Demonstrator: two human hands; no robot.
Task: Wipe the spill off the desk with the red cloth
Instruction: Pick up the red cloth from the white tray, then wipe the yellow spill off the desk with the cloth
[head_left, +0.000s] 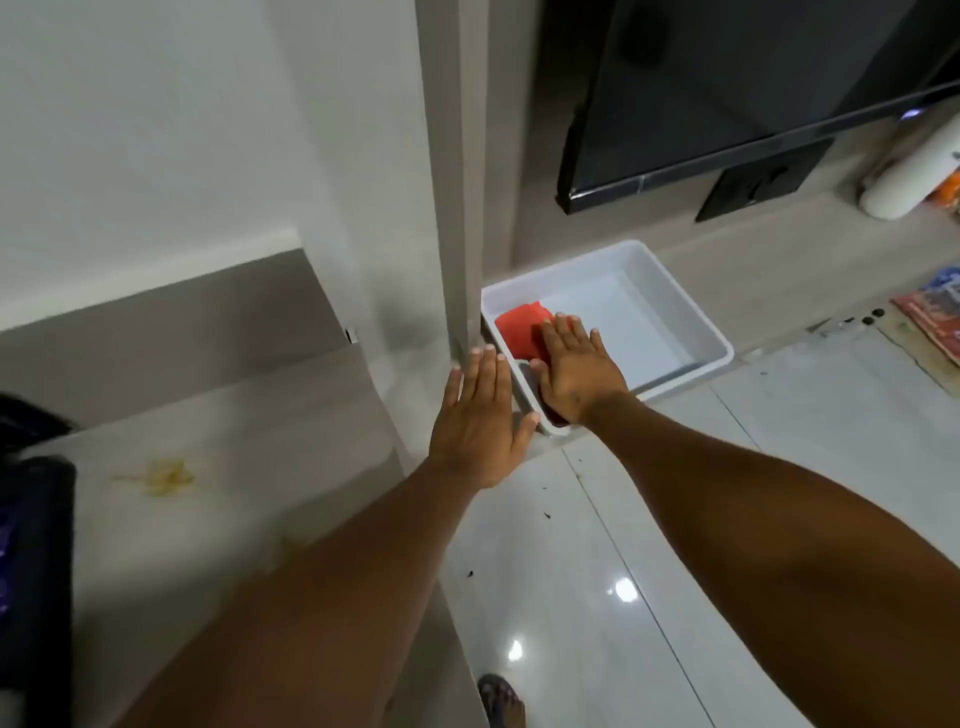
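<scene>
A red cloth (521, 332) lies folded in the left end of a white plastic tray (696, 332) on a low grey shelf. My right hand (576, 371) lies flat on the cloth, fingers spread, palm down. Just outside the tray's left corner my left hand (480, 421) hovers open with fingers together and nothing in it. The yellowish spill (163, 475) sits on the pale desk top (234, 467) at the lower left, well away from both hands.
A grey vertical panel (457, 182) stands between desk and tray. A black screen (727, 88) hangs above the shelf, with a white bottle (909, 176) and printed packets (935, 312) at right. A dark object (31, 571) occupies the desk's left edge. Glossy floor tiles lie below.
</scene>
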